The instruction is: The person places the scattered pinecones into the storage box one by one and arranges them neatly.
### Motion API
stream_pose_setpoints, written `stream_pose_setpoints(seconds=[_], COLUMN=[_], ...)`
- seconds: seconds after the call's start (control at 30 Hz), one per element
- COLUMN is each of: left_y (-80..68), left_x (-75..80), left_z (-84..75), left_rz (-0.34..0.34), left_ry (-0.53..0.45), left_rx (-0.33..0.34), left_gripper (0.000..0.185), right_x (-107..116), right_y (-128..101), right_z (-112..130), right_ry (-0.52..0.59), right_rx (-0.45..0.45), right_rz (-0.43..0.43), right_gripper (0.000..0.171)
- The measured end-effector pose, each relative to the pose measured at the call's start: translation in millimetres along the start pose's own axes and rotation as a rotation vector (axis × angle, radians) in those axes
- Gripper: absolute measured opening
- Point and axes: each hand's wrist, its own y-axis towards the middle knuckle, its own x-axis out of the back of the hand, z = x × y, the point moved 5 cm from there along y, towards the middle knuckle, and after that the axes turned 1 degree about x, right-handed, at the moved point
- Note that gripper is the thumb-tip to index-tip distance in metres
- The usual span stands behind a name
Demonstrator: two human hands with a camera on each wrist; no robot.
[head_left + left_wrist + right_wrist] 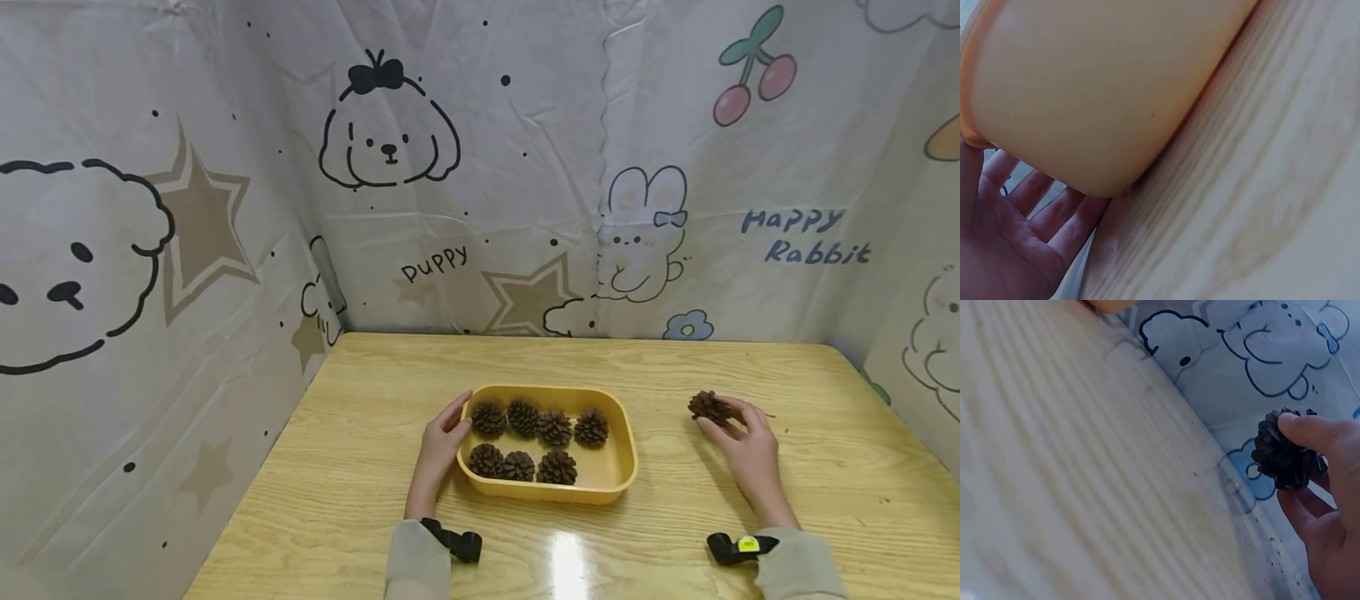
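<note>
A pinecone (707,406) is pinched between the thumb and fingers of my right hand (750,446), above the table to the right of the tray. The right wrist view shows this dark pinecone (1285,450) with the thumb on top and fingers beneath. My left hand (442,446) rests at the left end of a yellow tray (618,467), thumb at the rim. Seen from the left wrist, its fingers (1063,215) extend fairly straight against the outer wall, their tips partly hidden. Several brown pinecones (555,427) lie in two rough rows inside the tray.
The tray stands on a light wood-grain table (360,500). A printed cloth (480,167) with cartoon animals hangs behind the table and along both sides. Inside the tray, bare floor (603,468) shows at the right front.
</note>
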Motion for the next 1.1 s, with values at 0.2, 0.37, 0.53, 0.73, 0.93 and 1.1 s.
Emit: stream_pose_setpoints(seconds=[0.2,0.37,0.53,0.73,0.93,1.1], left_y=[-4.4,-16.1,-20.0,-19.1,-19.9,-11.6], left_x=[-0.4,1.3,2.2,2.3,3.0,1.6], left_z=[-11.2,-32.0,-37.4,-35.7,-37.3,-22.3], left_rz=[0.016,0.036,0.036,0.033,0.031,0.021], left_ry=[-0.010,-0.007,-0.006,-0.018,-0.009,-0.010], left_rx=[0.006,0.005,0.009,0.019,0.018,0.022], left_gripper=[0.046,0.046,0.046,0.046,0.046,0.046], right_x=[-11,-19,-27,-37,-46,-52], right_y=[-5,-9,-13,-21,-27,-30], right_z=[16,28,44,65,80,87], right_ry=[0.055,0.095,0.164,0.238,0.300,0.323], right_rx=[0.058,0.112,0.194,0.277,0.323,0.376], right_rz=[0.050,0.100,0.152,0.215,0.276,0.338], right_gripper=[0.049,0.047,0.045,0.046,0.045,0.045])
